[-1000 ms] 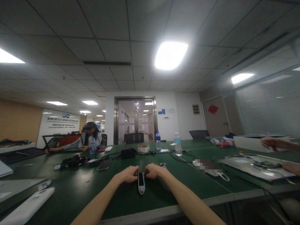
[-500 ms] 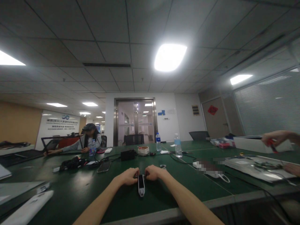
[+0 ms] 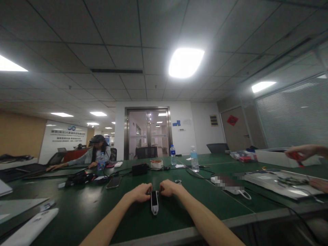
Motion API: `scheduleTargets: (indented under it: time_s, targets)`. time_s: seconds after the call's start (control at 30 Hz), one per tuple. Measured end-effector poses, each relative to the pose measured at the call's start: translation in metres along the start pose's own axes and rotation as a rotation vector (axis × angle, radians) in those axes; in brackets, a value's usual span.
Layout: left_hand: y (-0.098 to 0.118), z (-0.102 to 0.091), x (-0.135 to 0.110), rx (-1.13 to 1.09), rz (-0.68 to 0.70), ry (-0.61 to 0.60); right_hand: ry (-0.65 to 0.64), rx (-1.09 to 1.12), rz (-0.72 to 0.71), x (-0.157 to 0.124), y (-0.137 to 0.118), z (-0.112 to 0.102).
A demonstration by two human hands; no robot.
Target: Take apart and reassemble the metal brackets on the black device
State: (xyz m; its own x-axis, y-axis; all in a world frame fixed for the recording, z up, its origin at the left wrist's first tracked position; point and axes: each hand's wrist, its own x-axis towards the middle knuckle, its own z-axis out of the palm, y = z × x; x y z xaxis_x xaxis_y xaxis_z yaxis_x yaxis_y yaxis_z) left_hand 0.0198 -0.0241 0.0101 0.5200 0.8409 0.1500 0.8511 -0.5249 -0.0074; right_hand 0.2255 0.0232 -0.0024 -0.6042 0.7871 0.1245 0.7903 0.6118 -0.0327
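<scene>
A slim white handheld device (image 3: 154, 202) with a long dark screen lies on the green table (image 3: 133, 222) in front of me, its narrow tip towards me. Close against its far left side is my left hand (image 3: 140, 193), fingers curled together. My right hand (image 3: 168, 188) is closed on the other side, with a small gap between it and the device. The fingertips of both hands are mostly hidden, and whatever they pinch is too small to make out.
A phone (image 3: 114, 182), a black box (image 3: 139, 169), cables and water bottles (image 3: 194, 160) stand or lie beyond my hands. At right, a co-worker's hand (image 3: 304, 152) holds a red tool above a panel with a circuit board (image 3: 292, 181). Another person (image 3: 98, 150) sits far left.
My right hand has shifted slightly away from the device; my left hand looks still. The person far left has lowered an upright dark frame flat onto the table.
</scene>
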Motion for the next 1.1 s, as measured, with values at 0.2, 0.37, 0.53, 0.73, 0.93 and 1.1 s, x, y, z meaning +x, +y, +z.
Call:
scheduleTargets:
  time_s: [0.2,0.37,0.53,0.73,0.93,1.1]
  targets:
    - [0.000,0.000,0.000,0.002,0.003,0.001,0.086,-0.005,0.092,-0.004,0.005,-0.001]
    - [0.000,0.001,0.000,0.012,-0.002,0.005,0.084,0.045,0.001,-0.004,0.000,-0.001]
    - [0.000,0.002,0.001,0.007,-0.008,0.012,0.080,0.071,-0.037,0.002,0.001,0.004]
    - [-0.002,0.003,0.003,-0.007,-0.014,-0.001,0.101,0.055,0.082,0.000,0.009,-0.002]
    - [-0.007,0.005,0.004,-0.029,-0.001,0.004,0.229,0.005,0.279,-0.018,0.030,-0.025]
    - [-0.008,0.005,0.004,-0.037,0.006,0.003,0.208,0.014,0.287,-0.023,0.040,-0.025]
